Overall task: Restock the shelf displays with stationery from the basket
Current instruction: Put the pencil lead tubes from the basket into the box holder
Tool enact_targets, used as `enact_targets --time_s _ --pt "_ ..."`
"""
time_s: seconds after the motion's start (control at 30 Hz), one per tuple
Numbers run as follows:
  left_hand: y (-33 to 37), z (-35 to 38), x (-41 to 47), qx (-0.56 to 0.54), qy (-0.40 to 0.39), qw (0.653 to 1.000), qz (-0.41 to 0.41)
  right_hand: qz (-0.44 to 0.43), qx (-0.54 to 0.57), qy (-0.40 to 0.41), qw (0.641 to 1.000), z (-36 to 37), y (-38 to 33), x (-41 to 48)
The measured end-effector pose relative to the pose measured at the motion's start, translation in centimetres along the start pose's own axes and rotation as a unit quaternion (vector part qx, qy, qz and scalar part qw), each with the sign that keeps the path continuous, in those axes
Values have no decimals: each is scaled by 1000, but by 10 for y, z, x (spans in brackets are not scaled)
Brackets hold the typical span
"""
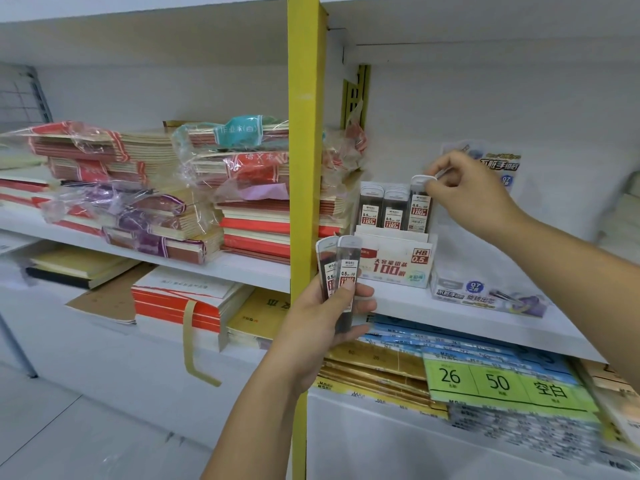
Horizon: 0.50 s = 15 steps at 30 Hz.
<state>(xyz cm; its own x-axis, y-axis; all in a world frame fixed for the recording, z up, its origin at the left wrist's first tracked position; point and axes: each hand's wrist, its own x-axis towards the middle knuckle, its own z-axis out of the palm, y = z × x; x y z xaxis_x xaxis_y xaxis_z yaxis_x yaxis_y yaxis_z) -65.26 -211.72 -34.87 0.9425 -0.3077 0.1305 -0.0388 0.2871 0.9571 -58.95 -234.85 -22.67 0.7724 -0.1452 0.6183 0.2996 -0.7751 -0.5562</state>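
Right of centre: right hand [460, 188] pinches the cap of a lead case [419, 206], part-seated in the display box [394, 263]. Lower centre: left hand [322, 323] grips two spare cases [341, 271]. A tilted push may topple the neighbouring cases [381, 206].

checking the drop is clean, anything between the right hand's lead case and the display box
Nothing visible: the lead case pinched by the right hand is partly in the display box, right of two others.
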Motion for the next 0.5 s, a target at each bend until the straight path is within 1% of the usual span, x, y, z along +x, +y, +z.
enact_targets --time_s 0.1,0.17,0.23,0.37,0.43,0.5 --pt "0 0 0 7 -5 1000 4 29 10 17 999 2 4 6" --pt "0 0 -1 15 -7 1000 9 23 -7 20 1000 4 4 10" --pt "0 0 -1 19 -11 1000 12 5 -63 27 998 7 6 12" --pt "1 1 -1 22 -10 999 23 23 -142 3 990 6 10 12" --pt "3 2 -2 21 -7 999 28 5 -162 2 987 2 8 7" --pt "4 2 -2 17 -5 999 31 -36 -153 34 987 -3 -1 -5"
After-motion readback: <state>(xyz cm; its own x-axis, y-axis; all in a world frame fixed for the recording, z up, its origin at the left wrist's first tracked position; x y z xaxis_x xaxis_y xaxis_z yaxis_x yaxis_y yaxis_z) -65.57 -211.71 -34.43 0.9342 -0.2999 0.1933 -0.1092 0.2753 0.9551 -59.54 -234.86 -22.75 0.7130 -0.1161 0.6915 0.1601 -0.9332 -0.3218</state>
